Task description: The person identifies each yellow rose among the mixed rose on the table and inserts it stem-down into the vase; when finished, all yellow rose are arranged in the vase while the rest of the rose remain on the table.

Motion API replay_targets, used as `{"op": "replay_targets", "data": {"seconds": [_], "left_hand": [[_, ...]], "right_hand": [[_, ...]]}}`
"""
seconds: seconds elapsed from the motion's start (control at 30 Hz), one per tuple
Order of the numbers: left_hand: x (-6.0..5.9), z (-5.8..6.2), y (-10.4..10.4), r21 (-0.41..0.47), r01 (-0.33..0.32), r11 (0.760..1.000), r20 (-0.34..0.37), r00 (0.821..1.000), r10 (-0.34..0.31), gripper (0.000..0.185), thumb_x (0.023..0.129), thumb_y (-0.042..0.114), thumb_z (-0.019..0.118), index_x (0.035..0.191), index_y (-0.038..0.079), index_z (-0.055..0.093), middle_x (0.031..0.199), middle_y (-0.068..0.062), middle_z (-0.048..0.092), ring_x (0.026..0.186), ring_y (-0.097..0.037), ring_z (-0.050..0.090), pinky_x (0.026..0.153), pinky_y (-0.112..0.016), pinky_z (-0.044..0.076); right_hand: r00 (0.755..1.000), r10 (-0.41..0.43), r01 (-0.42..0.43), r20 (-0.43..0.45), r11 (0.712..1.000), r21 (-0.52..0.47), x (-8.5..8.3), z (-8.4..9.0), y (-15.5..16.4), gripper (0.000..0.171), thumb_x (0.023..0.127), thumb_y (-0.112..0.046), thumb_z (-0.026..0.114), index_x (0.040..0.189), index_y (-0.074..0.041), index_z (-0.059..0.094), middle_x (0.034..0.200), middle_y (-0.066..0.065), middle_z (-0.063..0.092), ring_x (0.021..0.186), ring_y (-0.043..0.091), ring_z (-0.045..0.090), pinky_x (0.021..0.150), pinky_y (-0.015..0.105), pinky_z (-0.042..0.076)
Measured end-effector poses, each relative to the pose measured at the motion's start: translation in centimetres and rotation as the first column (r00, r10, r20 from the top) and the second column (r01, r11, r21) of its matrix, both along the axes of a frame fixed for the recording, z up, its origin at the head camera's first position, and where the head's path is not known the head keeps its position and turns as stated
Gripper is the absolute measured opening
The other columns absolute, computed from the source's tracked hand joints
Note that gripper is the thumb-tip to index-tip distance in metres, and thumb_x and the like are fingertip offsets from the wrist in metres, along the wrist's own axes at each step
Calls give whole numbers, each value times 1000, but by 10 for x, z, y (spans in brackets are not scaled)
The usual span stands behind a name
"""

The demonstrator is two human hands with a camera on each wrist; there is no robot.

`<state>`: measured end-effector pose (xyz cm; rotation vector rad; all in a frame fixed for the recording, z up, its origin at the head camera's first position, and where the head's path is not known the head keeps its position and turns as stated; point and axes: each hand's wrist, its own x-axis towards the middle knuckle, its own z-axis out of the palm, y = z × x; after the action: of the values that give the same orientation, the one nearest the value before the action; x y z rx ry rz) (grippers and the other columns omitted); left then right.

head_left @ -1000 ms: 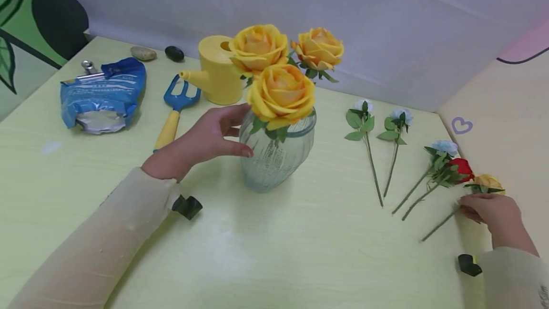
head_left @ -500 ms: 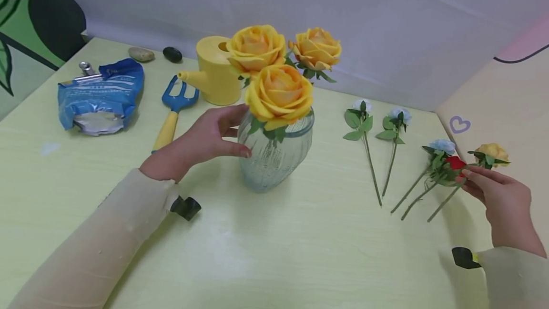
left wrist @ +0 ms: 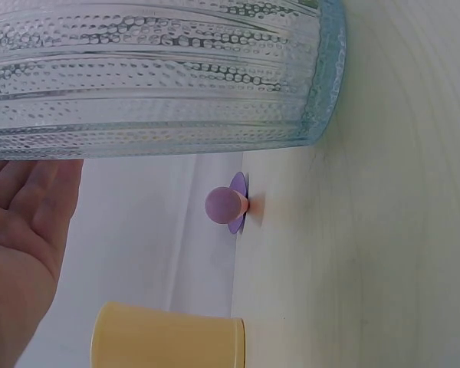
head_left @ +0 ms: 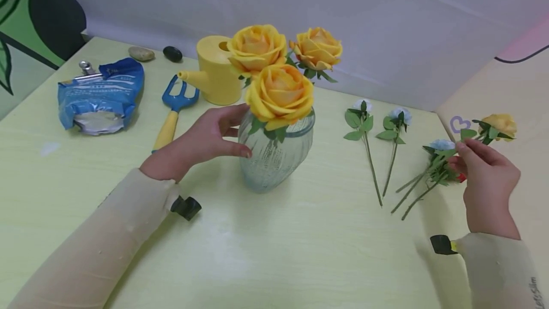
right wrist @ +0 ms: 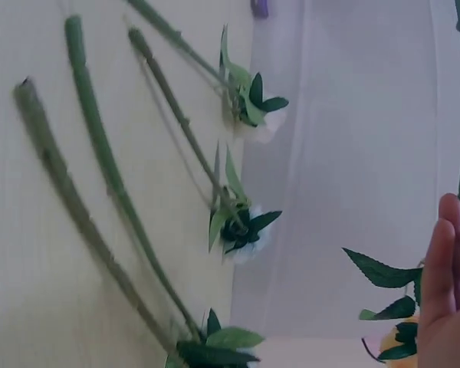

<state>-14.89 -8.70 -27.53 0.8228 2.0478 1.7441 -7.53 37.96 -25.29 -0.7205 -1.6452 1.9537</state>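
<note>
The blue bag [head_left: 100, 94] has white writing, too small to read. The left hand [head_left: 201, 139] touches the side of the glass vase [head_left: 274, 154] with loose, nearly straight fingers. The vase stands mid-table with three yellow roses [head_left: 279, 92] in it. The right hand [head_left: 486, 182] pinches a small yellow rose [head_left: 499, 125] by its stem, up off the table [head_left: 300, 252]. That hand hides most of the red rose [head_left: 461, 177] lying beneath it.

Blue bag [head_left: 101, 95]: white print, too small to read; no other text legible
</note>
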Motion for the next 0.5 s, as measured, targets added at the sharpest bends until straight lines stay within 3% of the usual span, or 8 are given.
{"op": "replay_targets", "data": {"seconds": [0.17, 0.5], "left_hand": [[0, 0, 0, 1, -1, 1000, -2, 1000, 1, 81, 75, 1, 74, 144, 4, 30, 143, -9, 38, 124, -24, 44, 97, -39, 42], [1, 2, 0, -4, -5, 1000, 6, 1000, 5, 80, 76, -3, 73, 143, 3, 30, 144, -10, 37, 124, -24, 43, 98, -40, 41]], "right_hand": [[989, -31, 24, -144, 998, -50, -12, 9, -22, 47, 63, 2, 82, 107, 3, 66, 100, 9, 62, 53, 20, 62, 55, 24, 54], [951, 59, -95, -303, 990, -103, -32, 31, -60, 46, 67, 6, 78, 111, 7, 62, 93, 13, 58, 55, 23, 61, 58, 27, 55]]}}
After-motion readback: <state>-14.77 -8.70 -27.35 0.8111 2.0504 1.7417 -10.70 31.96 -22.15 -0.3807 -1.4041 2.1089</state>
